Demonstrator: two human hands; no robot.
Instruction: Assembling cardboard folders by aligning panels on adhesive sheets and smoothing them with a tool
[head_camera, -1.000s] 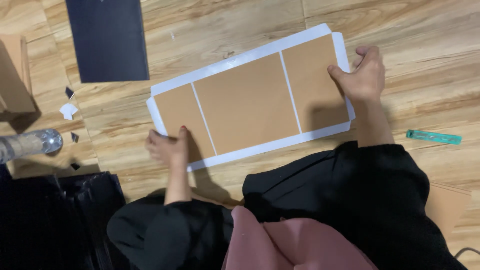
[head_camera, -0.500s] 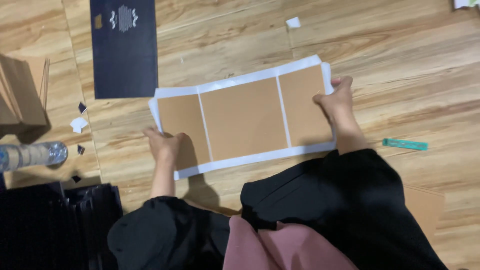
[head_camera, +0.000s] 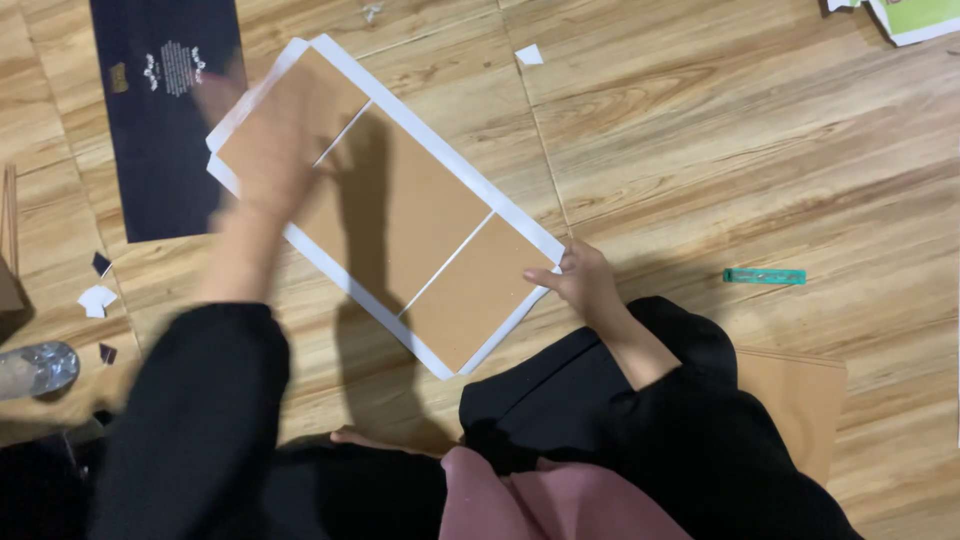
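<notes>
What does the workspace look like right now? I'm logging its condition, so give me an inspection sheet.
Surface: wooden plank floor, worked on directly.
Job's things: white sheet with three brown cardboard panels, lying flat, turned diagonally.
Clutter: dark printed sheet at upper left; green ruler at right; paper scraps at left; clear bottle at left edge; brown board under the person's knee.
Grips: left hand blurred over the far panel, grip unclear; right hand pinches the sheet's near edge.
Cables: nothing seen.
Surroundings: papers at top right corner.
</notes>
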